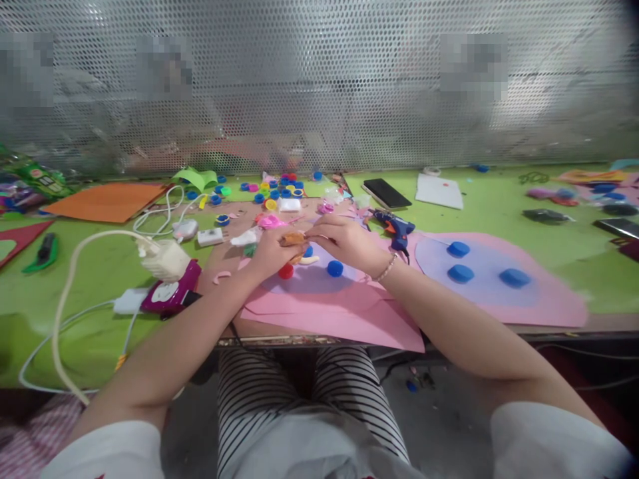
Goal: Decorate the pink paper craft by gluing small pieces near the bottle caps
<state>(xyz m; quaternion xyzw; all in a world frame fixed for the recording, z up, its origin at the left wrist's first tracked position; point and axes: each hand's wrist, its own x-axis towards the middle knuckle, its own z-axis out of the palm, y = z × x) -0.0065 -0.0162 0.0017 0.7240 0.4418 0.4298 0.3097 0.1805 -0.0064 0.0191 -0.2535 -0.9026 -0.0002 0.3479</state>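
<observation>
My left hand (274, 251) is closed on a small orange-brown piece (293, 238), whose kind I cannot make out. From the other side, the fingers of my right hand (347, 243) are drawn together at its edge; their tips are too small to show what they pinch. Under both hands lies a pink paper sheet (319, 305) with a lilac paper shape (304, 285) on it. A red bottle cap (286, 271) sits by my left hand, and a blue bottle cap (335, 268) lies between the hands. A cream curved strip (308, 261) is just below my fingers.
A dark blue glue gun (397, 229) lies beyond my right wrist, near a black phone (385, 193). At right, blue caps (460, 273) rest on another pink-and-lilac cutout (549, 306). Left stand a purple power strip (170, 293) with cables and a green cutter (46, 253).
</observation>
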